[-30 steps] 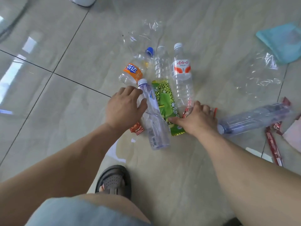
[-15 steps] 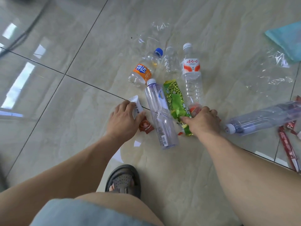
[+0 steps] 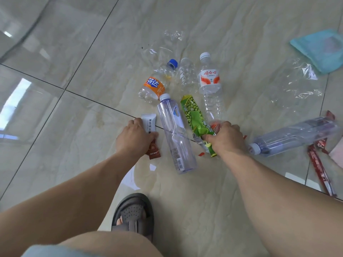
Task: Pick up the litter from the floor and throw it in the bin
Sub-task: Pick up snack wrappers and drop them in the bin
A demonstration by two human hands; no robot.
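Litter lies in a cluster on the tiled floor. My left hand (image 3: 133,139) pinches a white sachet (image 3: 149,123) and a brown sachet (image 3: 153,152) at the floor. My right hand (image 3: 227,139) is closed on the lower end of a green pea snack wrapper (image 3: 193,115), with a red-and-clear wrapper (image 3: 215,125) bunched in the same grip. Between my hands lies a clear purple-tinted bottle (image 3: 176,136). Beyond it lie an orange-label bottle (image 3: 154,86), a crushed blue-cap bottle (image 3: 171,68) and a red-label water bottle (image 3: 209,84). No bin is in view.
Another large clear bottle (image 3: 295,136) lies to the right, with red wrappers (image 3: 319,167) beside it. Clear plastic film (image 3: 297,84) and a teal bag (image 3: 321,49) lie at the far right. My sandalled foot (image 3: 132,216) stands just below the litter.
My left hand slid off the purple-tinted bottle down to the two sachets and closed on them. My right hand gathered the end of the green wrapper and lifted it slightly.
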